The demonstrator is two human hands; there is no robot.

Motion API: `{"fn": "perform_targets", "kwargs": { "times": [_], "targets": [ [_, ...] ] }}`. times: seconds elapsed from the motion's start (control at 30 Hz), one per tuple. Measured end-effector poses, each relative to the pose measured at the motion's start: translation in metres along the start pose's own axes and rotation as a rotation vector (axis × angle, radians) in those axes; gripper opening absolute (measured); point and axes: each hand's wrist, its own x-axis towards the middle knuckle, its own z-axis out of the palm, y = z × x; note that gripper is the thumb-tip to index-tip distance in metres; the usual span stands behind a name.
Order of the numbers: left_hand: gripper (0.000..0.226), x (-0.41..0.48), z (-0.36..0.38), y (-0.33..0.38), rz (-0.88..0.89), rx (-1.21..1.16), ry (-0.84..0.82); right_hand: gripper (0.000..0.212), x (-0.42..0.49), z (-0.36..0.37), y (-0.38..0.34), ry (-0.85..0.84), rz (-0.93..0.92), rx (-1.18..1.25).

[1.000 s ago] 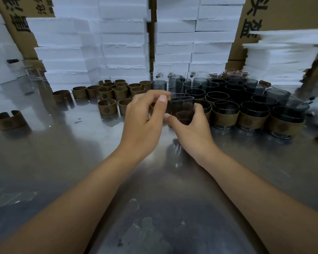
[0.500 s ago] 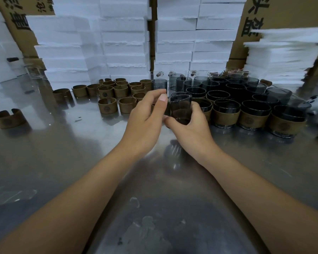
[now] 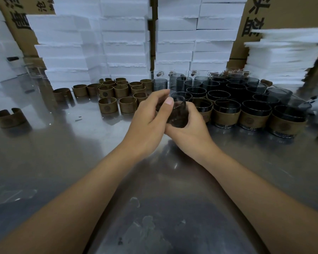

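- Smoked glass (image 3: 178, 116): held between both hands just above the bench (image 3: 154, 180), tilted, in front of the rows of glasses.
- Left hand (image 3: 149, 121): fingers curled round the glass's left side, thumb at the rim.
- Right hand (image 3: 191, 129): fingers grasping the glass's base and right side.
- Sleeved glasses (image 3: 226, 114): front row, just right of the hands.
- Loose brown sleeves (image 3: 107, 105): clustered left of the hands.
- White foam blocks (image 3: 125, 43): stacked along the back.

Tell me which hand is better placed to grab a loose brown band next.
Probably the left hand: the loose brown bands lie on its side, and the right hand, gripping the dark glass, could hold it alone.
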Motion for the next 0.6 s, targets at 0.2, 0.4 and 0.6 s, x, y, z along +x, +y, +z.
{"fn": "perform_targets", "kwargs": {
  "times": [0.2,0.4,0.6],
  "targets": [
    [0.045,-0.005,0.003,0.006,0.11,0.082,-0.036,0.044,-0.001,0.001,0.0,-0.036,-0.045,-0.017],
    [0.039,-0.009,0.004,0.011,0.237,0.078,0.001,0.04,0.001,0.0,0.001,-0.018,-0.053,-0.054],
    [0.025,-0.007,0.001,0.011,0.265,0.073,0.067,0.037,0.004,-0.001,0.002,0.056,0.038,-0.001]
  ]
}}
